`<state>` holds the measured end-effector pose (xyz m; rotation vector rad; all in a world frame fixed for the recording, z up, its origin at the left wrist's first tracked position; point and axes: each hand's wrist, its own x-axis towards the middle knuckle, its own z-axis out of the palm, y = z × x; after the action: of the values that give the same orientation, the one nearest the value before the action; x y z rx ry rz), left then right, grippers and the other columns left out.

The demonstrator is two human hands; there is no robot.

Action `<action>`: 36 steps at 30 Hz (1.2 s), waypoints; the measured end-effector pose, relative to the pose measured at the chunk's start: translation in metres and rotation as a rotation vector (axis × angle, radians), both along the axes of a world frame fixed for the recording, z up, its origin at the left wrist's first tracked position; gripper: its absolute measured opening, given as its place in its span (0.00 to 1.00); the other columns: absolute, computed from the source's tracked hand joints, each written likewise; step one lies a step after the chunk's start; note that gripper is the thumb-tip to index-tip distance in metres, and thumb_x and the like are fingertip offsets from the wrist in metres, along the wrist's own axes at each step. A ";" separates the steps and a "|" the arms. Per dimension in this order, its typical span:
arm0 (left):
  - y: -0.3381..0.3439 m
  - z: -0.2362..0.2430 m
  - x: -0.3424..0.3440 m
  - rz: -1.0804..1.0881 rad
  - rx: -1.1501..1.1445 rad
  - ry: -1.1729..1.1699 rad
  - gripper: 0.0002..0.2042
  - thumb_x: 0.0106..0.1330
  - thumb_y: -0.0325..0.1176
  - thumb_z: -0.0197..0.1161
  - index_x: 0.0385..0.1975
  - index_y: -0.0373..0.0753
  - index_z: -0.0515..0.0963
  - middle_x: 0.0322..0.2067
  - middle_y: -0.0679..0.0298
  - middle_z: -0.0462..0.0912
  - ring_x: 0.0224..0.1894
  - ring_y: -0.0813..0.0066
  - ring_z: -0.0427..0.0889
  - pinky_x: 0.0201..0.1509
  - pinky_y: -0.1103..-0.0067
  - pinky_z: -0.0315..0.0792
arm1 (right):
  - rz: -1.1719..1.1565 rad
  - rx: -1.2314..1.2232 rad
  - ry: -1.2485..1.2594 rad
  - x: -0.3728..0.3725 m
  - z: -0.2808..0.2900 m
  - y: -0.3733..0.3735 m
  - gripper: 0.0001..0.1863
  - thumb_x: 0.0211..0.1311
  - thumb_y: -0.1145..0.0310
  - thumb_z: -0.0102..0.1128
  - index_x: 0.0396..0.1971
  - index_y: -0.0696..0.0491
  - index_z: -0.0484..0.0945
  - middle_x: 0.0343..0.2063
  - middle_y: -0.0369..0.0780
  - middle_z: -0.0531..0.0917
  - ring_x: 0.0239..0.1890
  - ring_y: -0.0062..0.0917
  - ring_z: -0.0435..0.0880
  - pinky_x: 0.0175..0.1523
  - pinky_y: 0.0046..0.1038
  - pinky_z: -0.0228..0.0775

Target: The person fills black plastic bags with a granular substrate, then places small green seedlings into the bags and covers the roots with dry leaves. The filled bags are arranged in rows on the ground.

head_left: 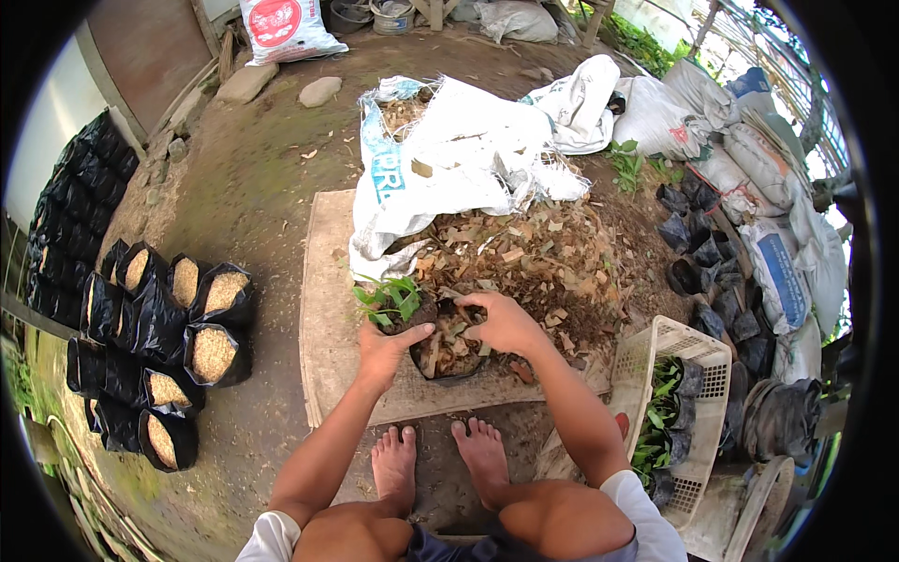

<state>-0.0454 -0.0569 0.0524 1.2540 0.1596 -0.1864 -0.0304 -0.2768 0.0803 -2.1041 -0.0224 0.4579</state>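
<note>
A leafy green seedling (391, 300) with a ball of dark soil (412, 318) at its roots is held in my left hand (386, 351), thumb stretched across the soil. Just to the right of it stands a black plastic bag (459, 378) filled with brown leaf litter. My right hand (506, 323) is bent round the bag's right rim, thumb toward the inside; its fingertips are partly hidden in the litter. Behind both hands rises a heap of dry leaves and soil (534, 253), partly covered by a white woven sack (478, 131).
A tan mat (328, 309) lies under the heap. At the left stand several black bags of pale husks (213, 354). A cream plastic crate (698, 351) holding seedlings is near my right knee. Filled sacks (782, 272) and small black bags (702, 248) line the right side.
</note>
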 end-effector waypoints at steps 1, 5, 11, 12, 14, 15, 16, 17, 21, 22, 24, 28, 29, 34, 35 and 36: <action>-0.001 0.001 -0.001 0.016 0.003 -0.001 0.31 0.52 0.23 0.82 0.57 0.31 0.74 0.50 0.57 0.86 0.50 0.68 0.85 0.59 0.71 0.79 | -0.021 -0.155 -0.117 -0.006 -0.009 0.004 0.21 0.56 0.77 0.69 0.51 0.56 0.81 0.52 0.49 0.78 0.52 0.44 0.83 0.59 0.41 0.75; -0.006 0.005 -0.004 0.025 0.007 -0.029 0.27 0.52 0.23 0.82 0.52 0.31 0.77 0.45 0.59 0.87 0.46 0.69 0.87 0.55 0.72 0.81 | 0.394 -0.479 -0.286 -0.019 -0.042 0.016 0.14 0.57 0.77 0.61 0.45 0.56 0.85 0.45 0.50 0.80 0.48 0.48 0.83 0.55 0.43 0.78; -0.016 0.006 -0.009 -0.141 0.063 -0.043 0.25 0.53 0.23 0.81 0.50 0.32 0.77 0.41 0.61 0.88 0.40 0.72 0.87 0.49 0.74 0.82 | 0.354 -0.648 -0.210 -0.030 -0.049 0.013 0.17 0.58 0.75 0.62 0.48 0.52 0.86 0.49 0.43 0.82 0.55 0.43 0.80 0.58 0.41 0.78; -0.017 0.004 -0.009 -0.177 0.116 -0.047 0.25 0.54 0.22 0.81 0.51 0.32 0.77 0.42 0.61 0.88 0.41 0.73 0.87 0.49 0.74 0.82 | 0.465 -0.585 -0.147 -0.032 -0.048 0.010 0.17 0.58 0.75 0.63 0.48 0.52 0.86 0.49 0.42 0.82 0.56 0.42 0.80 0.59 0.41 0.78; -0.022 -0.003 -0.010 -0.226 0.177 -0.148 0.30 0.52 0.27 0.83 0.55 0.32 0.75 0.45 0.59 0.87 0.44 0.71 0.87 0.50 0.72 0.81 | 0.320 -0.497 -0.272 -0.038 -0.046 0.003 0.15 0.56 0.74 0.65 0.45 0.55 0.86 0.49 0.44 0.82 0.54 0.44 0.80 0.59 0.41 0.77; -0.024 -0.007 -0.009 -0.236 0.220 -0.197 0.33 0.51 0.30 0.84 0.57 0.33 0.74 0.47 0.57 0.87 0.45 0.70 0.87 0.50 0.71 0.81 | 0.217 -0.430 -0.385 -0.039 -0.046 -0.003 0.14 0.56 0.73 0.66 0.44 0.55 0.85 0.49 0.44 0.82 0.54 0.44 0.80 0.59 0.41 0.77; -0.026 -0.013 -0.010 -0.235 0.332 -0.228 0.36 0.49 0.34 0.84 0.59 0.33 0.73 0.51 0.56 0.85 0.50 0.68 0.84 0.54 0.69 0.79 | 0.099 -0.396 -0.443 -0.042 -0.045 -0.009 0.14 0.56 0.73 0.66 0.44 0.56 0.85 0.48 0.44 0.81 0.54 0.44 0.80 0.59 0.41 0.76; -0.029 -0.019 -0.011 -0.238 0.443 -0.256 0.40 0.48 0.38 0.85 0.61 0.33 0.71 0.54 0.55 0.83 0.56 0.66 0.82 0.58 0.68 0.77 | -0.024 -0.345 -0.508 -0.043 -0.044 -0.016 0.15 0.55 0.72 0.68 0.43 0.57 0.85 0.48 0.46 0.81 0.54 0.45 0.80 0.57 0.41 0.77; -0.036 -0.049 -0.019 -0.279 1.180 -0.443 0.51 0.43 0.53 0.84 0.69 0.41 0.68 0.76 0.55 0.57 0.76 0.39 0.53 0.74 0.45 0.51 | -0.223 -0.156 -0.277 -0.048 -0.041 -0.045 0.18 0.53 0.68 0.75 0.45 0.53 0.85 0.46 0.44 0.80 0.50 0.40 0.82 0.55 0.38 0.75; -0.038 -0.056 -0.022 -0.342 1.240 -0.350 0.51 0.43 0.54 0.84 0.69 0.42 0.68 0.79 0.56 0.51 0.77 0.34 0.48 0.75 0.40 0.46 | -0.213 -0.170 -0.260 -0.050 -0.041 -0.051 0.19 0.54 0.68 0.76 0.46 0.53 0.84 0.47 0.43 0.80 0.50 0.39 0.82 0.55 0.37 0.75; -0.032 -0.068 -0.025 -0.255 1.206 -0.439 0.53 0.40 0.58 0.84 0.70 0.47 0.69 0.81 0.55 0.45 0.76 0.29 0.44 0.72 0.33 0.42 | -0.186 -0.137 -0.217 -0.055 -0.042 -0.058 0.20 0.55 0.66 0.77 0.48 0.52 0.84 0.49 0.44 0.78 0.53 0.39 0.81 0.57 0.38 0.75; -0.019 -0.077 -0.031 -0.143 1.141 -0.403 0.51 0.37 0.59 0.86 0.67 0.47 0.75 0.80 0.54 0.47 0.77 0.31 0.42 0.73 0.37 0.43 | -0.152 0.026 -0.166 -0.066 -0.051 -0.047 0.25 0.54 0.62 0.78 0.52 0.51 0.83 0.58 0.47 0.73 0.62 0.44 0.77 0.64 0.40 0.72; -0.018 -0.077 -0.033 -0.123 1.148 -0.417 0.51 0.37 0.59 0.86 0.66 0.46 0.76 0.80 0.55 0.47 0.77 0.32 0.42 0.73 0.37 0.43 | -0.161 0.046 -0.244 -0.067 -0.053 -0.040 0.25 0.53 0.62 0.79 0.52 0.51 0.83 0.59 0.48 0.72 0.63 0.44 0.76 0.65 0.40 0.71; -0.028 -0.078 -0.034 -0.131 1.069 -0.230 0.49 0.38 0.59 0.86 0.65 0.43 0.78 0.80 0.55 0.49 0.79 0.36 0.42 0.77 0.41 0.39 | 0.000 -0.199 -0.218 -0.059 -0.047 -0.020 0.30 0.51 0.58 0.81 0.52 0.54 0.83 0.64 0.53 0.69 0.68 0.50 0.70 0.72 0.46 0.64; -0.031 -0.079 -0.035 -0.099 1.025 -0.268 0.49 0.39 0.59 0.86 0.65 0.44 0.79 0.80 0.55 0.50 0.79 0.38 0.41 0.78 0.43 0.37 | -0.021 -0.149 -0.202 -0.054 -0.042 -0.024 0.28 0.53 0.58 0.79 0.52 0.54 0.83 0.65 0.54 0.70 0.69 0.51 0.69 0.72 0.48 0.63; -0.034 -0.081 -0.035 -0.070 1.002 -0.211 0.49 0.39 0.59 0.86 0.65 0.44 0.79 0.80 0.55 0.50 0.79 0.38 0.41 0.78 0.43 0.38 | -0.103 -0.081 -0.248 -0.048 -0.036 -0.030 0.23 0.57 0.63 0.75 0.52 0.55 0.83 0.64 0.51 0.73 0.68 0.48 0.71 0.72 0.46 0.65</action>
<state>-0.0803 -0.0904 -0.0291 2.2674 0.0144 -0.0197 -0.0789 -0.3067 0.0448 -2.2189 -0.0394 0.1371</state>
